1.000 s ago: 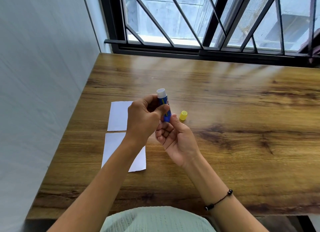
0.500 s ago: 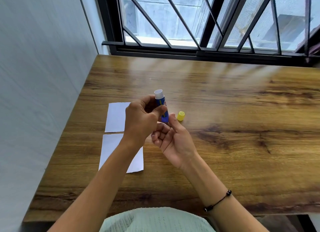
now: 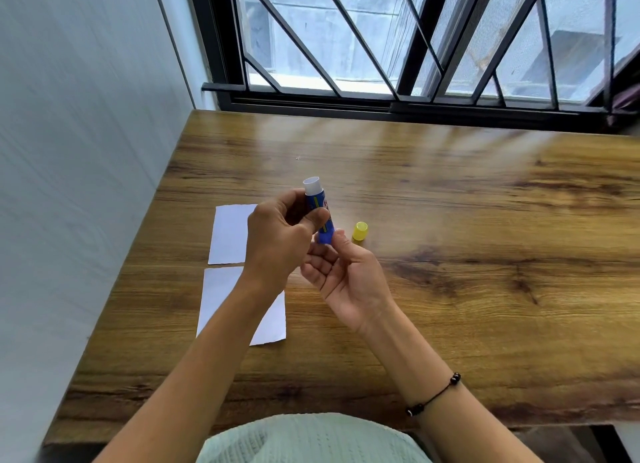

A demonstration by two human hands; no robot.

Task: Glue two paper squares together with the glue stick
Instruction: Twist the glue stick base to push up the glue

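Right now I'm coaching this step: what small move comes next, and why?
Probably twist the base of the blue glue stick with the right hand while the left hand grips the barrel: the yellow cap is off and both white paper squares lie unglued.

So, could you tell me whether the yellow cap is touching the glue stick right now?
Apart. The head view shows the yellow cap standing on the table, with bare wood visible between it and the glue stick held up in both hands.

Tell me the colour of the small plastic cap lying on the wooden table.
Yellow: the small plastic cap shows clearly in the head view.
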